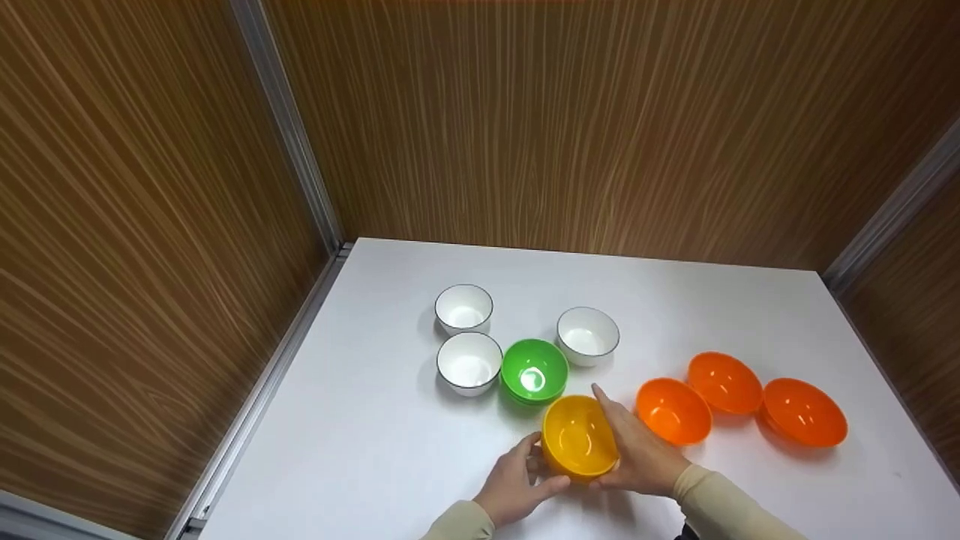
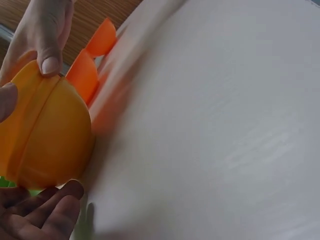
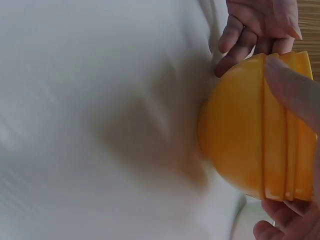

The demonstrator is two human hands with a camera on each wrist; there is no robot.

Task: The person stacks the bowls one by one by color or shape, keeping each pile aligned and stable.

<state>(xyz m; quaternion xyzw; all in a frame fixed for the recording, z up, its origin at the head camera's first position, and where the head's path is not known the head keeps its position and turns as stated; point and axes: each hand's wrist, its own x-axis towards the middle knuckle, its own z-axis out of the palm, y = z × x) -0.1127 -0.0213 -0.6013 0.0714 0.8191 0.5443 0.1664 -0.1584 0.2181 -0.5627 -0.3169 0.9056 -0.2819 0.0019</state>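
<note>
Yellow bowls (image 1: 579,437) are flanked by facing hands (image 1: 516,484) (image 1: 646,454).

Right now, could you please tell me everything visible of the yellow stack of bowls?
The yellow stack of bowls looks like glossy plastic: several bowls nested, rims showing as ridges, with a base below and the top one empty. Opening upward, it appears raised above the white table, nearer the person than the green bowls. The right hand grips its side; the left hand touches the opposite side.

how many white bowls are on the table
3: the back-left bowl, the front-left bowl beside the green bowl, and the right-hand bowl. More could be nested unseen.
</note>
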